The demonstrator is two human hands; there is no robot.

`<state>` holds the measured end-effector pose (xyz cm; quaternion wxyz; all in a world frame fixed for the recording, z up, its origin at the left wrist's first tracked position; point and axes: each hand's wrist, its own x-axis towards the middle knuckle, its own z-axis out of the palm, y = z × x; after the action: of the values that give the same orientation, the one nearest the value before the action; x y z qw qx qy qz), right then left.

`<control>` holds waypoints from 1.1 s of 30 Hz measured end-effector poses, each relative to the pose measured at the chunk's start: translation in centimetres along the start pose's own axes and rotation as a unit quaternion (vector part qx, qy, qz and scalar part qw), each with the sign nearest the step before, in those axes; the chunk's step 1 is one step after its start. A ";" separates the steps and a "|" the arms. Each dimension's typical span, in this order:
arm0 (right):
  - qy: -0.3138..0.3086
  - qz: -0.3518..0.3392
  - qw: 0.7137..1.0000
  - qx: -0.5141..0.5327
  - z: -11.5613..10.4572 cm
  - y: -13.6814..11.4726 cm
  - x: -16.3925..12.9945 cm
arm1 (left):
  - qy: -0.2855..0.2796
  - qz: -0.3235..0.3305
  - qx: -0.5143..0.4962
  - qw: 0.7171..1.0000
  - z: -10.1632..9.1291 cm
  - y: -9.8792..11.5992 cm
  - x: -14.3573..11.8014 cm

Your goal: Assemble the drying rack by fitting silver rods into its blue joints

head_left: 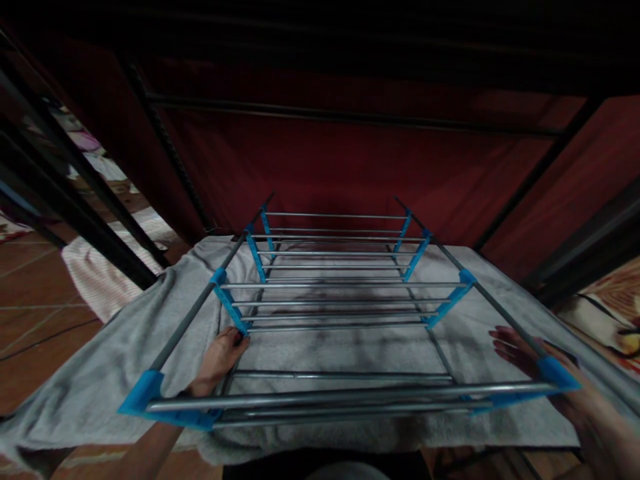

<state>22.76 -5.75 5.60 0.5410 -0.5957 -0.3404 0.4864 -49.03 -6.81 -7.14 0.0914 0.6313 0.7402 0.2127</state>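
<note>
A metal rack [340,287] with grey rods and blue plastic joints stands on a grey towel [100,360] inside a dark red fabric cabinet. My left hand [220,357] reaches under the rack's near bar and lies on the towel beside a blue joint [231,308], fingers loosely curled. My right hand [530,357] lies flat with spread fingers on the towel at the rack's right side, close to the near right blue corner joint [557,373]. Neither hand holds anything.
Black frame poles [75,200] stand at the left and a black pole [540,170] at the right. Red fabric walls [350,160] close the back. A striped cloth [100,280] lies on the tiled floor [30,320] at left. A patterned rug [605,307] shows at right.
</note>
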 end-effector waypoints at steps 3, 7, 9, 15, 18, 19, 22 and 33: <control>-0.059 0.011 0.998 0.008 0.8 1.3 -0.4 | -0.030 -0.043 0.036 0.998 -0.3 0.5 -0.4; -0.061 0.006 0.998 0.016 2.0 1.5 0.5 | -0.023 -0.061 0.052 0.997 -0.3 1.0 -1.0; -0.053 0.005 0.998 0.024 1.9 1.7 1.2 | -0.013 -0.058 0.043 0.997 -0.2 1.2 -1.3; -0.011 -0.016 0.997 0.080 1.3 1.9 1.0 | 0.037 -0.042 0.006 0.998 -0.7 1.8 -1.6; 0.032 -0.004 0.995 0.090 1.7 1.4 0.3 | 0.042 -0.041 -0.002 0.998 -1.0 2.0 -1.4; 0.038 -0.005 0.995 0.090 1.9 1.3 0.2 | 0.042 -0.039 -0.004 0.998 -1.0 2.0 -1.2; 0.030 -0.016 0.996 0.086 2.3 1.4 0.6 | 0.039 -0.026 -0.004 0.999 -0.8 1.6 -0.3; -0.004 -0.010 0.998 0.068 2.3 1.2 0.8 | 0.003 -0.063 0.037 0.997 0.3 1.2 2.3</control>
<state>20.64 -4.47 4.43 0.5836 -0.5523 -0.3147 0.5054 -48.25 -4.40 -6.64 0.0789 0.5853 0.7865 0.1807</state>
